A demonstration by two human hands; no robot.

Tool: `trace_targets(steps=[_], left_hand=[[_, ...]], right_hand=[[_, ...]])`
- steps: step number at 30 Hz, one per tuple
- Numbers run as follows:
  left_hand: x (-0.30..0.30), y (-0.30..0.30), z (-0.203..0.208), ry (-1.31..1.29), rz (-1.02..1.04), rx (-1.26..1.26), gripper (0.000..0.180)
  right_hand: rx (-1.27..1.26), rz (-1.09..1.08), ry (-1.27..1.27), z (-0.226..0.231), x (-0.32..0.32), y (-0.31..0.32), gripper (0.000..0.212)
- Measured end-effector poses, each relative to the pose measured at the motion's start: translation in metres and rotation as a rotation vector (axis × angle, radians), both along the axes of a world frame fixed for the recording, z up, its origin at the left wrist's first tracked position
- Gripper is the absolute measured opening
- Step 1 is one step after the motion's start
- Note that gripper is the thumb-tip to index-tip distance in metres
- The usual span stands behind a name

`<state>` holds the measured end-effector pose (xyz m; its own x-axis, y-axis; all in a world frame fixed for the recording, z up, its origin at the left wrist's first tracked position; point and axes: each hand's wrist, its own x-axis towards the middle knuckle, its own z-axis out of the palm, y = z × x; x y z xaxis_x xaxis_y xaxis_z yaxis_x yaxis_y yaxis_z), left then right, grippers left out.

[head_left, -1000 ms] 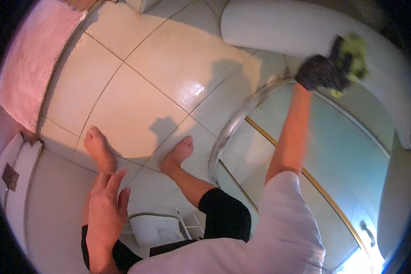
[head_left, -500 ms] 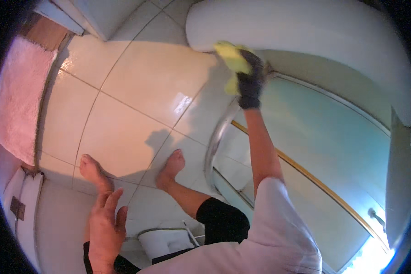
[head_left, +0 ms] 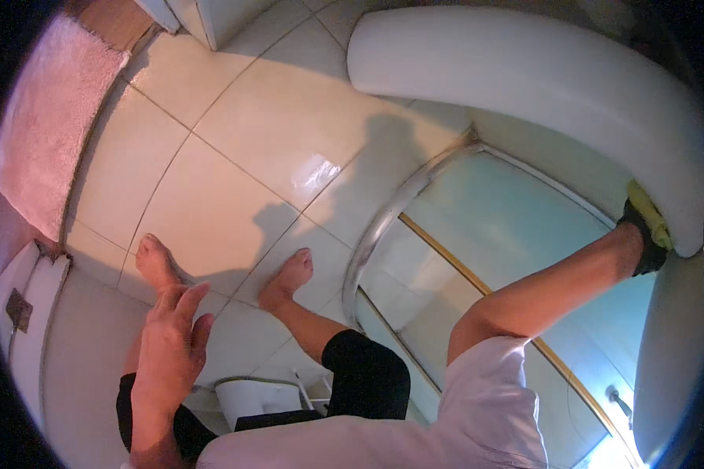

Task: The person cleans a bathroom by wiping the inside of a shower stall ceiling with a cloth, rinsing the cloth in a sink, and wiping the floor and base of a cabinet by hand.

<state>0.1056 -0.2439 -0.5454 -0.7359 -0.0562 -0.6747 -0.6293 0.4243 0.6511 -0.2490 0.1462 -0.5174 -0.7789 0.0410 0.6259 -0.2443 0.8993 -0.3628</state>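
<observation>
My right hand [head_left: 641, 242] wears a black glove and grips a yellow-green cloth [head_left: 649, 215], pressed against the lower edge of the white curved shower top [head_left: 540, 78] at the right. My right arm stretches out over the glass shower panel [head_left: 508, 227]. My left hand [head_left: 172, 336] hangs with its fingers apart, holding nothing, above my bare left foot [head_left: 155, 262]. My bare right foot [head_left: 289, 275] stands on the tile next to the chrome shower rail [head_left: 383, 227].
Glossy cream floor tiles [head_left: 235, 141] spread to the upper left. A pink bath mat [head_left: 43, 125] lies at the far left. A small white bin [head_left: 254, 399] with a brush handle sits near my legs. A white fixture [head_left: 19, 313] stands at the left edge.
My right hand with the cloth swept from the right side of the shower top to its left end, then back to the far right and lower. My left hand stayed put.
</observation>
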Motion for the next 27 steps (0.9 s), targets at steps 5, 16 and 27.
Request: trace_targets(steps=[5,16,27], left_hand=[[0.006,0.0,-0.001,-0.023,0.0,0.002,0.033],[0.006,-0.006,-0.008,-0.084,-0.086,-0.134,0.037],[0.02,-0.006,0.011,0.046,-0.115,-0.101,0.036]], right_hand=[[0.398,-0.028,0.031,-0.05,-0.018,-0.014,0.043],[0.563,0.016,-0.148,-0.222,-0.046,-0.069,0.044],[0.384,0.446,-0.572,-0.29,0.043,-0.198,0.044]])
